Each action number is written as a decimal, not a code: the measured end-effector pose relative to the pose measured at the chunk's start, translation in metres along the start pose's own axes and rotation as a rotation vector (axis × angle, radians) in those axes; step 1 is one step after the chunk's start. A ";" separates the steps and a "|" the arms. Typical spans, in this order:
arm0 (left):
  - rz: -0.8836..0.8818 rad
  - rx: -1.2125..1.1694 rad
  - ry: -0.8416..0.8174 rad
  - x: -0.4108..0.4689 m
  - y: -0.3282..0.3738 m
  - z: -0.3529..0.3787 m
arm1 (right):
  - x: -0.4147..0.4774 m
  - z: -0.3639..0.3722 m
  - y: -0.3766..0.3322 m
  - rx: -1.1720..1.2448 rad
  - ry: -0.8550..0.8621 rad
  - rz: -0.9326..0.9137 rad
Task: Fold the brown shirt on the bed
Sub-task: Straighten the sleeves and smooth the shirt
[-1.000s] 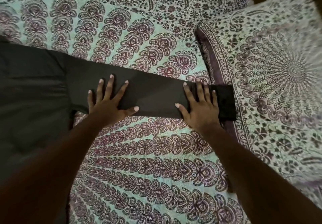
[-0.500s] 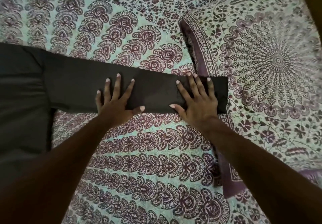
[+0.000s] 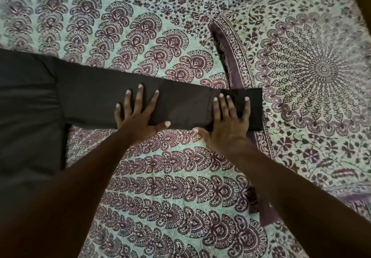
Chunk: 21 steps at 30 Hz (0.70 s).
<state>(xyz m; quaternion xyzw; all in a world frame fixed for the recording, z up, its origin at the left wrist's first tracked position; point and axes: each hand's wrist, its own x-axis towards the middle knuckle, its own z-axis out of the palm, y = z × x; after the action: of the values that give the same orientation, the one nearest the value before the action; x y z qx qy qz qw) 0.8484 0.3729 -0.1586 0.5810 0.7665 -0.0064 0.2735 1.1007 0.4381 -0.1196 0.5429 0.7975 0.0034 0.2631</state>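
The brown shirt [image 3: 28, 109] lies flat on the bed, its body at the left edge of the view and one long sleeve [image 3: 94, 99] stretched out to the right. My left hand [image 3: 138, 115] rests flat on the middle of the sleeve, fingers spread. My right hand [image 3: 230, 119] presses flat on the sleeve near the cuff [image 3: 256, 109], fingers apart. The cuff end lies on the edge of a pillow. Neither hand grips the cloth.
The bed is covered by a pale green sheet [image 3: 160, 187] with a maroon paisley print. A pillow [image 3: 311, 73] in matching print lies at the right, its edge under the sleeve's cuff. A dark wooden strip [image 3: 361, 0] shows at the top right.
Both hands have slid a little to the right along the sleeve, the right hand closer to the cuff. The sleeve lies flatter and the view has shifted slightly.
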 end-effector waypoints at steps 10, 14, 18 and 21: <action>-0.013 -0.064 -0.113 0.005 -0.003 -0.010 | -0.014 -0.001 0.036 -0.138 -0.028 -0.106; -0.003 -0.321 -0.136 0.010 -0.007 -0.027 | -0.020 -0.018 0.014 0.009 0.068 -0.132; 0.083 -0.325 0.316 -0.023 -0.058 -0.046 | -0.014 -0.028 -0.041 0.095 0.200 -0.267; -0.124 0.015 0.560 -0.065 -0.122 -0.051 | -0.008 -0.039 -0.096 0.157 0.239 -0.391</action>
<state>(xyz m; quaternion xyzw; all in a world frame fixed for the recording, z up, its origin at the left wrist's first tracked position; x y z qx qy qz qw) 0.7297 0.2920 -0.1251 0.5143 0.8461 0.1319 0.0461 1.0040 0.4024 -0.1107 0.3928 0.9107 -0.0454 0.1192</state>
